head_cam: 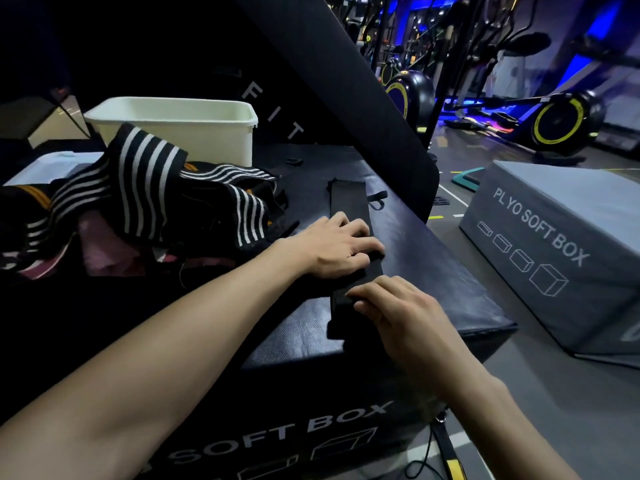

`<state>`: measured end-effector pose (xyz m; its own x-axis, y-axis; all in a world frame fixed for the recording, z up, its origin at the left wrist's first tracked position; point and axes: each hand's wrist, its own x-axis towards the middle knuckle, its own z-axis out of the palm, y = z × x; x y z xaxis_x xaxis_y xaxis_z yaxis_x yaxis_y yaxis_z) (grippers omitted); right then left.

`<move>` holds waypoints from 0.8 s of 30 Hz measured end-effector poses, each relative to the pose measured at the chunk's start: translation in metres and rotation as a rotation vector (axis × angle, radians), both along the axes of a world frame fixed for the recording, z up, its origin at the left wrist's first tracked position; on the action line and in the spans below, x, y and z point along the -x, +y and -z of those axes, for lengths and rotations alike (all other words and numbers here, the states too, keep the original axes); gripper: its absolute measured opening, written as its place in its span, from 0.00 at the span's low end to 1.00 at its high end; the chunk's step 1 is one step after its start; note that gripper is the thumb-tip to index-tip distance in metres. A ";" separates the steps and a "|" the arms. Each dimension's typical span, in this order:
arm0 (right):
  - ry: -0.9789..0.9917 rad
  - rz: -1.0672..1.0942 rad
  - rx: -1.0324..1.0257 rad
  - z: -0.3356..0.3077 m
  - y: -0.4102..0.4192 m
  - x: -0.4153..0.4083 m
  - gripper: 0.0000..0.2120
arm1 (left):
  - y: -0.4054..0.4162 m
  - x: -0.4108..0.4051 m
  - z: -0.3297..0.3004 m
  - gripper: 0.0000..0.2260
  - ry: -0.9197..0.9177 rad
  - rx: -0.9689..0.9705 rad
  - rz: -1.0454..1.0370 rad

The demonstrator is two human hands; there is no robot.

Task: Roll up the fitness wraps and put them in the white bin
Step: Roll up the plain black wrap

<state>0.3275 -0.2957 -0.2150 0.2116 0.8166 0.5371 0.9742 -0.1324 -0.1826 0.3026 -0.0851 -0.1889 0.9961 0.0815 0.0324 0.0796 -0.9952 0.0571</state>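
The right hand (398, 306) curls its fingers onto the near end of a black wrap (349, 209), seemingly starting the first turn. The left hand (341, 245) lies with fingers straight, pressing the strip's middle against the black plyo soft box (433, 244) that carries everything. The wrap is laid out lengthwise, its far end toward the white bin (207, 129); no finished roll shows. To the left, a heap of striped wraps (156, 192) waits unrolled. The bin's inside is hidden from this angle, so I judge the task barely begun.
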 end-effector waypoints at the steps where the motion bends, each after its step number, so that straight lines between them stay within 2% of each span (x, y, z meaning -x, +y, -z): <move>1: 0.009 -0.007 0.008 -0.001 0.000 0.000 0.15 | 0.000 -0.003 -0.002 0.16 -0.024 -0.007 0.002; 7: 0.032 -0.061 0.062 -0.007 0.001 -0.004 0.14 | 0.005 -0.016 0.009 0.12 -0.122 -0.003 -0.013; 11: 0.085 -0.058 0.094 -0.011 0.000 -0.007 0.15 | 0.013 -0.017 0.016 0.14 -0.222 0.116 -0.049; 17: 0.081 0.012 0.303 -0.026 -0.003 -0.001 0.18 | 0.017 -0.016 0.016 0.15 -0.335 0.201 -0.045; 20: 0.157 0.041 0.384 -0.031 -0.009 0.001 0.17 | 0.019 -0.018 0.018 0.21 -0.323 0.180 -0.038; 24: 0.168 0.076 0.394 -0.031 -0.007 0.006 0.15 | 0.019 -0.017 0.019 0.19 -0.271 0.229 -0.067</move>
